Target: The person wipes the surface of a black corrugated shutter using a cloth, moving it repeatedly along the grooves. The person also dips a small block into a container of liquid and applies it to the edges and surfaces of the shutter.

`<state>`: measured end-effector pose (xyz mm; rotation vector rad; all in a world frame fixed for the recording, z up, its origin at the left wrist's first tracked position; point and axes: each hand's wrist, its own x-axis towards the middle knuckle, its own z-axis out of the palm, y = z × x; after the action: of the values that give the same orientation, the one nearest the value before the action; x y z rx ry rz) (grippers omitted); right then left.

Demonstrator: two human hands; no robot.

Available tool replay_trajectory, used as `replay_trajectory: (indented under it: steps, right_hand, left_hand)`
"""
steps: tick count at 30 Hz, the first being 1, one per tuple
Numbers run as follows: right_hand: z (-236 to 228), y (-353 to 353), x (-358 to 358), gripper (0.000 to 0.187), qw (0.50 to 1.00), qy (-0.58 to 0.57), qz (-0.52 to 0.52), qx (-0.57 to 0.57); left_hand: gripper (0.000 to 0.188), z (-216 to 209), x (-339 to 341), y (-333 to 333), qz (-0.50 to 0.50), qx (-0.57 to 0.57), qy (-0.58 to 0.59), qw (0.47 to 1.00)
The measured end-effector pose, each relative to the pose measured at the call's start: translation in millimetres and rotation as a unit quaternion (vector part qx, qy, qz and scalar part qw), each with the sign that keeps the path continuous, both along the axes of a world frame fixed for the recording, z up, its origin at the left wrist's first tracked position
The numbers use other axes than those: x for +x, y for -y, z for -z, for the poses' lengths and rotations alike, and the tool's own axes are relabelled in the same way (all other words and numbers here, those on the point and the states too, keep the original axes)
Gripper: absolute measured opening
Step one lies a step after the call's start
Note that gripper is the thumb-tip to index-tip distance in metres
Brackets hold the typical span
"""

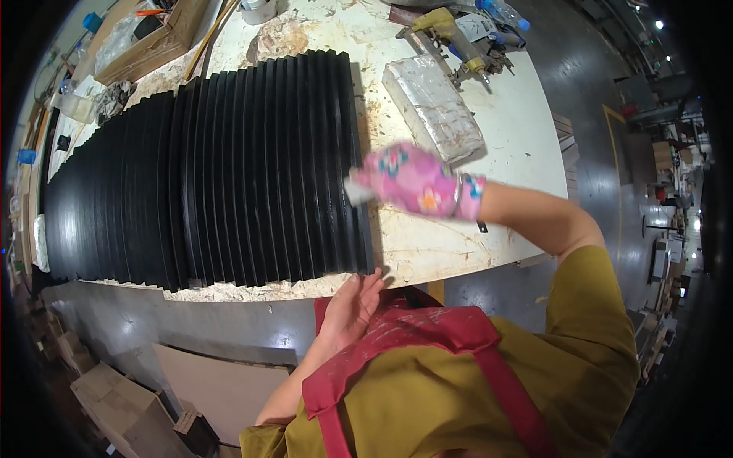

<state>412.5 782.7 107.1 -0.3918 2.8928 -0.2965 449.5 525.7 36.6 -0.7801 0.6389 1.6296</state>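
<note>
A long row of narrow black strips point(259, 172) lies side by side on the white worktable point(427, 248). My right hand point(412, 179), in a pink flowered glove, is closed on a small white pad point(356, 191) at the right-hand edge of the row. Motion blurs its fingers, and whether the pad is cloth or paper does not show. Down at the table's near edge is my bare left hand point(353, 305), its fingers stretched out. Their tips touch or nearly touch the near end of the rightmost strip.
Beyond my right hand lies a block wrapped in shiny, stained film point(434, 107). A yellowish air tool point(450, 38) and a plastic bottle point(504, 14) are at the far right of the table. At the far left stands an open cardboard box point(153, 42); boxes point(114, 401) stand on the floor.
</note>
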Motion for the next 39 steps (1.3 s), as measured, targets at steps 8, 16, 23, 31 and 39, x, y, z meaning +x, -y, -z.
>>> replay_trajectory:
  steps: [8,16,23,31,39]
  right_hand:
    - [-6.9,-12.6,-32.0,0.022,0.968,-0.200,0.110,-0.105]
    - [13.0,-16.9,-53.1,0.022,0.961,0.129,0.237,-0.054]
    - [11.1,-50.8,-55.4,0.042,0.988,0.009,0.137,-0.074]
    - [16.1,-45.1,-55.2,0.036,0.977,0.090,0.174,-0.088]
    - [1.3,-38.8,-61.5,0.033,0.975,-0.152,-0.057,0.149]
  left_hand:
    - [0.016,-1.2,1.1,2.5,0.012,-0.009,-0.017,1.000]
    - [0.017,-2.8,2.4,1.4,0.012,-0.009,-0.033,0.999]
    - [0.018,-4.0,1.3,-2.5,0.032,-0.018,-0.032,0.999]
    - [0.020,0.1,2.0,0.0,0.025,-0.006,-0.031,0.999]
    - [0.025,4.2,-0.3,6.3,0.055,-0.003,-0.044,0.998]
